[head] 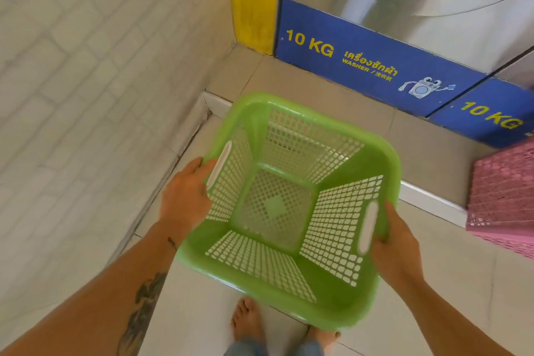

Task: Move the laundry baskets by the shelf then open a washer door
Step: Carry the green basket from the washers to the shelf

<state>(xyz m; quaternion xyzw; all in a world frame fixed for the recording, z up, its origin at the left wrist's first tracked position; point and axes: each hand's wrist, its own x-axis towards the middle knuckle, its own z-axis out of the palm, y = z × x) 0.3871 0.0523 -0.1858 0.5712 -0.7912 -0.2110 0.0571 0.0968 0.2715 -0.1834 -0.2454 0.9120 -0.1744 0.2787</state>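
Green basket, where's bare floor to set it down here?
Free: the raised tile step between the white brick wall and the washer's blue base panel, and the floor under the green basket. Crowded right, by the pink basket.

Bare tattooed left forearm (138,306), bare feet (247,324), blue denim hems (245,350).

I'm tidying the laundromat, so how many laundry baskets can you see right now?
2: a green basket held in both hands at centre, and a pink basket at the right edge, cut off. Others may lie out of view.
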